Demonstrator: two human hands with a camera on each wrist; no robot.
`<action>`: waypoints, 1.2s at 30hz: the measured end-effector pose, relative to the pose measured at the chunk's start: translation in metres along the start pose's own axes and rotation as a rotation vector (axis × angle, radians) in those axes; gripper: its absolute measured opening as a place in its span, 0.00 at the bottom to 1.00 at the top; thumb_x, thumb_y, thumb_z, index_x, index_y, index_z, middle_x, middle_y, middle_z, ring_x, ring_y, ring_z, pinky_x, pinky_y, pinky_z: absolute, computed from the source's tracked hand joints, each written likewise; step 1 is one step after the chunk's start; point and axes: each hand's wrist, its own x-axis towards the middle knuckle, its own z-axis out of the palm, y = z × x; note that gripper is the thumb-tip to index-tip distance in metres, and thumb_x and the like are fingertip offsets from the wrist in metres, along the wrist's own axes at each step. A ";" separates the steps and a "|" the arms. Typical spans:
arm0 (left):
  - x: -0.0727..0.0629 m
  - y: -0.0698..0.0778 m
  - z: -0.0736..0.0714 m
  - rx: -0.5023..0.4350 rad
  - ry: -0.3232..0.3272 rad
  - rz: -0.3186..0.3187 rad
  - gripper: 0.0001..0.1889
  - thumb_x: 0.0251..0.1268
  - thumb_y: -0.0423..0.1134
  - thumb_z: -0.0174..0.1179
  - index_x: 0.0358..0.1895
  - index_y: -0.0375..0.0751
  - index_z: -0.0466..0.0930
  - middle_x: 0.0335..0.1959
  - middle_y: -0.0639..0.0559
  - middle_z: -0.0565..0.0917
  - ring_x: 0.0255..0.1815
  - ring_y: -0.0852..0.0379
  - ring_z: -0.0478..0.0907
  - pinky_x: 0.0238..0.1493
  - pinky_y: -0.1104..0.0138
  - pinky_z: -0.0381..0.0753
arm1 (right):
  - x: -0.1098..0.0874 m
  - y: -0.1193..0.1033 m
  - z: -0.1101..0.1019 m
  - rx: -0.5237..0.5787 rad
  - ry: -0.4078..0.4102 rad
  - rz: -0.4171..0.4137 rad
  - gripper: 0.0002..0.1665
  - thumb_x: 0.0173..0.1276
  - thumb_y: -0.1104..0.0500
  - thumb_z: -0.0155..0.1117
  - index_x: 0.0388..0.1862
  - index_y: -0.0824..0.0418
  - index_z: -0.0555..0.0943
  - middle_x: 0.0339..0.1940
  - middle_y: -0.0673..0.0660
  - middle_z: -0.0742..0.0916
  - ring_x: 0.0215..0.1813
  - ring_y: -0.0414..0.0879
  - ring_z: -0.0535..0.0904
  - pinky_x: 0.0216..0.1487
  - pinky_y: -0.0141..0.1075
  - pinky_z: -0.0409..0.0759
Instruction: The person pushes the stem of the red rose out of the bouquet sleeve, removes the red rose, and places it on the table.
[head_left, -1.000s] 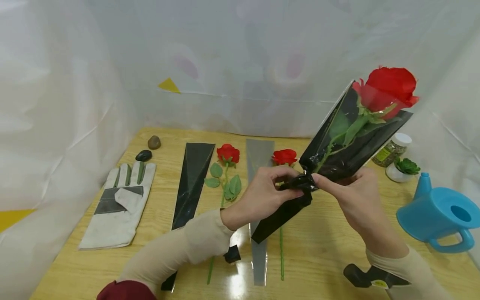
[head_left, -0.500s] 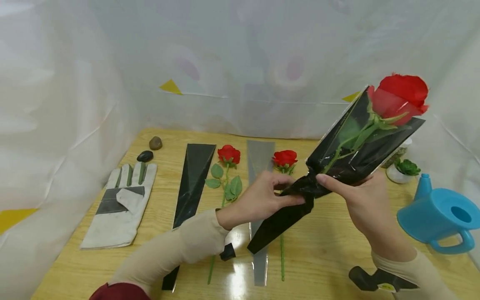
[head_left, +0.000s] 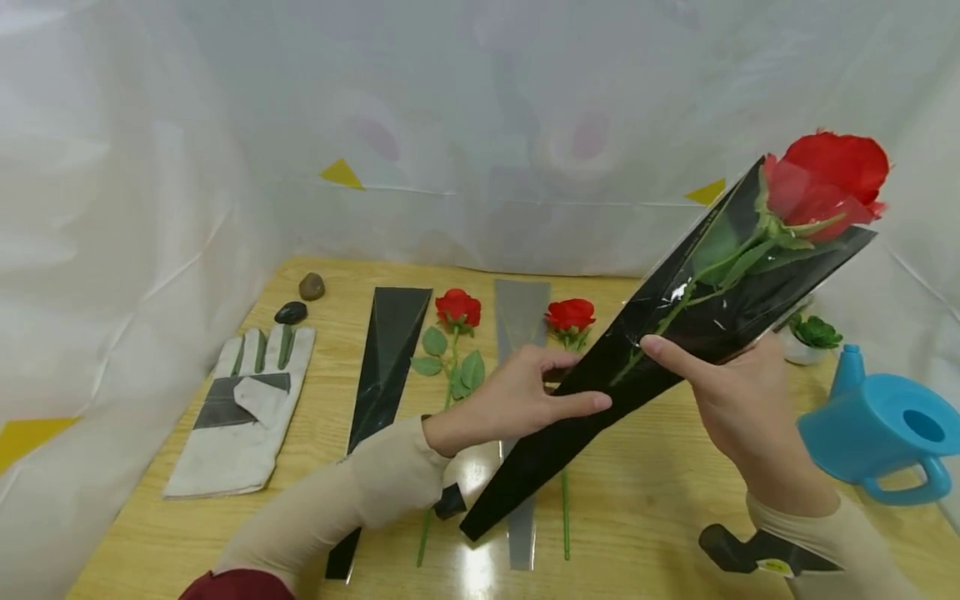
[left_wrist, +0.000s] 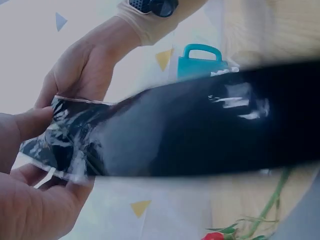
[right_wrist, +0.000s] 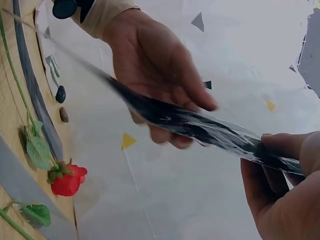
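A large red rose [head_left: 832,183] stands in a black flower sleeve [head_left: 547,446] with a transparent front, held tilted above the table. Its bloom rises past the sleeve's wide top at the right, and leaves and stem show through the film. My left hand [head_left: 513,392] holds the narrower lower part, thumb in front and fingers behind. Higher up, my right hand [head_left: 742,417] grips the sleeve with its thumb on the front; its other fingers are mostly hidden behind. In the left wrist view the sleeve [left_wrist: 200,135] stretches broad and smooth across the picture.
On the table [head_left: 645,525] lie two smaller roses, one left [head_left: 457,308] and one right [head_left: 570,315], a black sleeve [head_left: 382,358] and a grey sleeve [head_left: 521,517]. A work glove [head_left: 232,450] and stones [head_left: 291,312] are left; a blue watering can [head_left: 873,433] and succulent [head_left: 816,332] are right.
The sleeve, bunched and creased between my hands a second ago, is now drawn out straight. Rose and sleeve top have moved right, while the narrow end reaches farther down left.
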 end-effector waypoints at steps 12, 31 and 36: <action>-0.001 0.005 0.000 0.158 0.049 0.106 0.07 0.65 0.38 0.68 0.42 0.42 0.83 0.31 0.58 0.82 0.32 0.68 0.79 0.35 0.71 0.78 | 0.002 -0.003 -0.002 0.246 -0.024 -0.053 0.38 0.67 0.82 0.54 0.73 0.63 0.60 0.64 0.62 0.71 0.64 0.52 0.69 0.59 0.40 0.74; -0.006 0.001 0.004 0.145 0.036 0.092 0.07 0.63 0.40 0.69 0.29 0.44 0.83 0.22 0.62 0.80 0.29 0.66 0.79 0.32 0.69 0.76 | -0.001 -0.007 0.004 0.148 0.159 -0.124 0.44 0.58 0.86 0.59 0.72 0.64 0.64 0.68 0.65 0.70 0.68 0.55 0.65 0.60 0.36 0.73; -0.006 0.000 0.004 0.115 0.042 0.086 0.08 0.62 0.38 0.70 0.27 0.43 0.82 0.20 0.61 0.77 0.27 0.65 0.77 0.32 0.69 0.74 | -0.003 -0.005 0.006 0.117 0.149 -0.132 0.44 0.58 0.86 0.59 0.72 0.63 0.64 0.68 0.65 0.70 0.68 0.56 0.65 0.60 0.36 0.73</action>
